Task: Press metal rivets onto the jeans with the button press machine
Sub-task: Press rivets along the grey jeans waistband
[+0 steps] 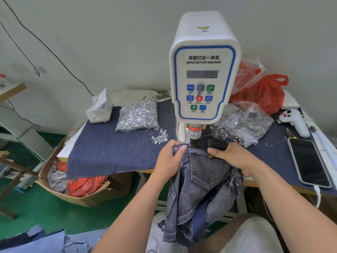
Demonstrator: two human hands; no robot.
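Denim cloth covers the counter (113,154), bagged rivets (138,115) lying at ten o'clock of the button press machine (203,70). Both hands pinch the jeans (202,176) under its head: left hand (169,159) at the pocket corner, right hand (235,159) beside one seated rivet (211,157). Pressing looks partly done; the left corner seems next.

- I see the jeans (202,178) as faded grey-blue denim, matt, with frayed raw edges low down.
- The button press machine (204,70) has a smooth white plastic shell with a slight sheen.
- A matt dark-blue denim cloth (109,152) covers the worktop.
- The rivets (138,115) are shiny metal, bagged in clear glossy plastic.
- The phone (310,163) has a glossy black face.
- The box (82,199) looks like rough brown cardboard, I think.
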